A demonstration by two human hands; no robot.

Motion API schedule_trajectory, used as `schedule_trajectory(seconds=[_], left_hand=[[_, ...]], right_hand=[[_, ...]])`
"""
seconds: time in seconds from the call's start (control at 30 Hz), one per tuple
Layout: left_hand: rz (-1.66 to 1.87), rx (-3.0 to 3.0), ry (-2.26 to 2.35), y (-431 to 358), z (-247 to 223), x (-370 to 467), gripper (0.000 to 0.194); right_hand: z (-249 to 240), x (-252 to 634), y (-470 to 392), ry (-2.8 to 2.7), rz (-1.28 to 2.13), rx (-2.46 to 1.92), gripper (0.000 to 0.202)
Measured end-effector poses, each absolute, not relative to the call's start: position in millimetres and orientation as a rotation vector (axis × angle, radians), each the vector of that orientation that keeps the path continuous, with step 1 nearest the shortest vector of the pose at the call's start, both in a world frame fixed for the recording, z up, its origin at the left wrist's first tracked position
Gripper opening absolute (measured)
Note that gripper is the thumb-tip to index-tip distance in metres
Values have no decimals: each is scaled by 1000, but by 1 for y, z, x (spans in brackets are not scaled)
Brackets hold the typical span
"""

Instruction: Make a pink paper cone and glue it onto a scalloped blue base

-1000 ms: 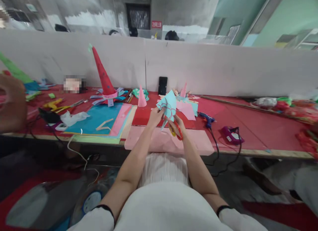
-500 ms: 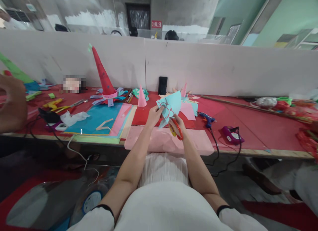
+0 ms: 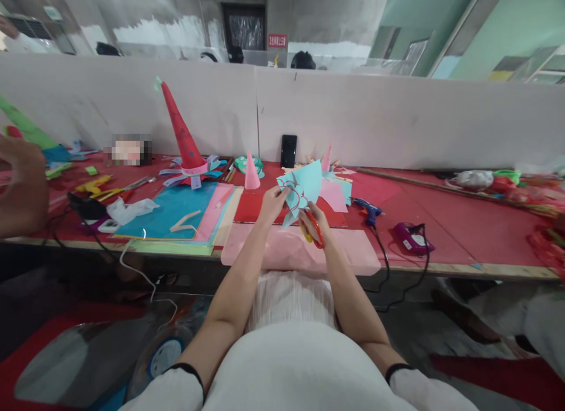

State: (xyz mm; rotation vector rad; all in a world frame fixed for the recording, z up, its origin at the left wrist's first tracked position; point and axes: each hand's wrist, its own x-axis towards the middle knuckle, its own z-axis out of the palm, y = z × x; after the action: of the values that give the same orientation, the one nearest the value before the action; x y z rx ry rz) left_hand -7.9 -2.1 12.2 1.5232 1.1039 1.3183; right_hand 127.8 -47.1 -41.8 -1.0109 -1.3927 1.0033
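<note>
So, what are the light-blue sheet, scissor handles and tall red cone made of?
Light-blue sheet: probably matte paper, thin and bent. Scissor handles: likely smooth plastic, solid red and yellow. Tall red cone: matte, self-standing, perhaps card or felt.

Left hand (image 3: 272, 204): pinching left edge of light-blue paper (image 3: 311, 178) with red curved lines
Right hand (image 3: 321, 218): gripping red-and-yellow-handled scissors (image 3: 318, 235), at the paper's near side
Pink sheet (image 3: 355, 251): overhanging the red table's (image 3: 481, 225) near edge
Smartphone (image 3: 288, 151): leaning on the white partition (image 3: 375, 119)
Tall red cone (image 3: 182, 129): standing far left, beyond a blue sheet (image 3: 161, 214)
Small pink cone (image 3: 252, 174): standing left of the smartphone
Blue glue gun (image 3: 371, 211): lying right, near a purple box (image 3: 410, 241)
</note>
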Motion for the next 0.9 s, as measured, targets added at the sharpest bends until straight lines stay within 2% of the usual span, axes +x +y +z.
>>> schedule_trajectory(seconds=[0.33,0.57,0.9], left_hand=[[1364,1602,1112,-1,19,-16,21],[1445,1647,1194,4,19,-18,31],[1424,1752,1184,0,22,-18,33]], right_hand=[[-40,130,-44,-1424,943,-1004,36],[-29,127,-49,-1433,1013,-1056,45],[-27,127,-55,-1497,1020,-980,40]])
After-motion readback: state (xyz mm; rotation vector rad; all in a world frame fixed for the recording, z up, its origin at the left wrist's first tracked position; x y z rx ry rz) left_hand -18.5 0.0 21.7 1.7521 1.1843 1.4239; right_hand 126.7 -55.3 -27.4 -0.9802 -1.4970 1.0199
